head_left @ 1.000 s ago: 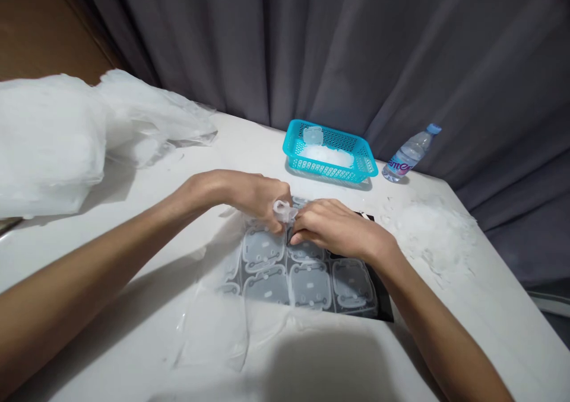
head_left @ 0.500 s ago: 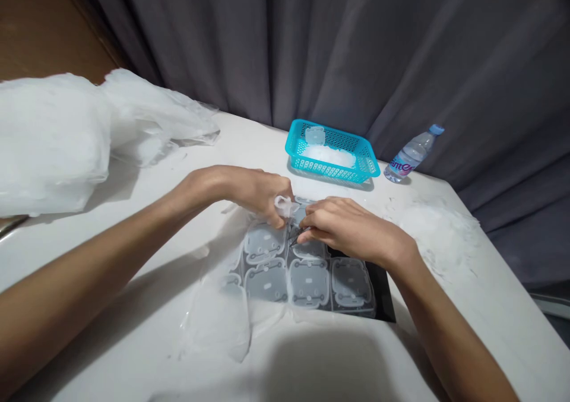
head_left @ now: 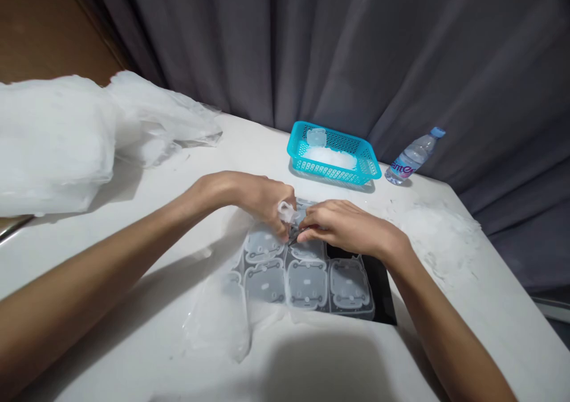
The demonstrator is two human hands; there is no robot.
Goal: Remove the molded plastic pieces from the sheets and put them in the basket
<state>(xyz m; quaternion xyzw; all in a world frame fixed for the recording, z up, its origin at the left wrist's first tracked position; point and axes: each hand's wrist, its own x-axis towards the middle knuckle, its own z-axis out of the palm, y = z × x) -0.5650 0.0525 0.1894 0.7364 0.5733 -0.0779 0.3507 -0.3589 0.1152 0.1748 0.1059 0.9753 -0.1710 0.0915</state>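
My left hand [head_left: 271,205] is closed, with a curled white plastic scrap [head_left: 287,212] at its thumb and fingers. My right hand [head_left: 341,224] pinches a thin dark tool [head_left: 293,236]; its tips sit by the left fingertips and its kind is mostly hidden. Both hands are over a sheet of several frosted, rounded-square plastic pieces [head_left: 308,284] laid out in rows. A black surface [head_left: 383,295] shows beneath and to the right of them. Thin clear plastic film [head_left: 218,319] spreads from the sheet's left side.
A turquoise basket [head_left: 335,173] at the back holds white pieces. Right of it stands a water bottle [head_left: 412,157]. White plastic scraps [head_left: 439,236] lie on the right, and large white plastic bags [head_left: 53,143] on the left. A grey curtain [head_left: 320,46] hangs behind the white table [head_left: 178,173].
My left fingers have dipped slightly down toward the right fingertips, and the plastic curl has moved a little with them. The right hand has hardly moved.
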